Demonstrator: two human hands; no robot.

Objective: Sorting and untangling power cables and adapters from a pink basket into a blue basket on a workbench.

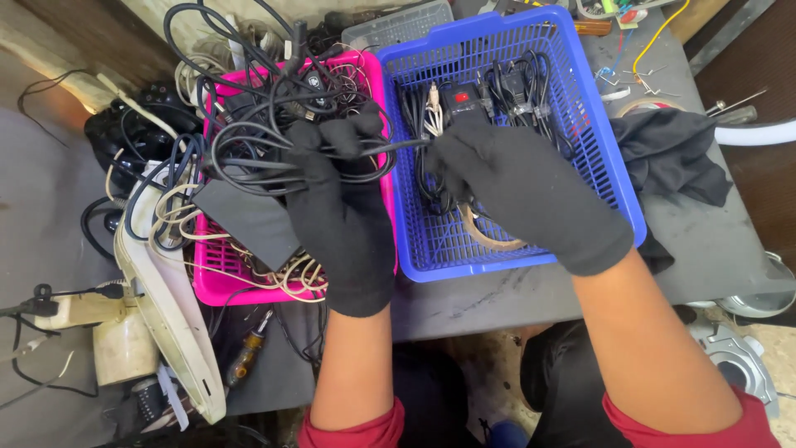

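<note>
Two baskets sit side by side on the table (497, 290) before me, touching. My left hand (344, 207) is over the left basket (211, 286), gripping a cable bundle (257, 158) that lies on top of it. My right hand (526, 187) is over the right basket (601, 158), closed on the cable end. In that basket lie more cables (518, 87), with a tape roll (489, 236) nearer me. A cloth (676, 153) lies right of it. A third basket (398, 25) stands behind both.

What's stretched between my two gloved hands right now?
In the head view, a thin black cable runs taut from the left hand to the right hand, crossing where the pink basket meets the blue basket.
</note>
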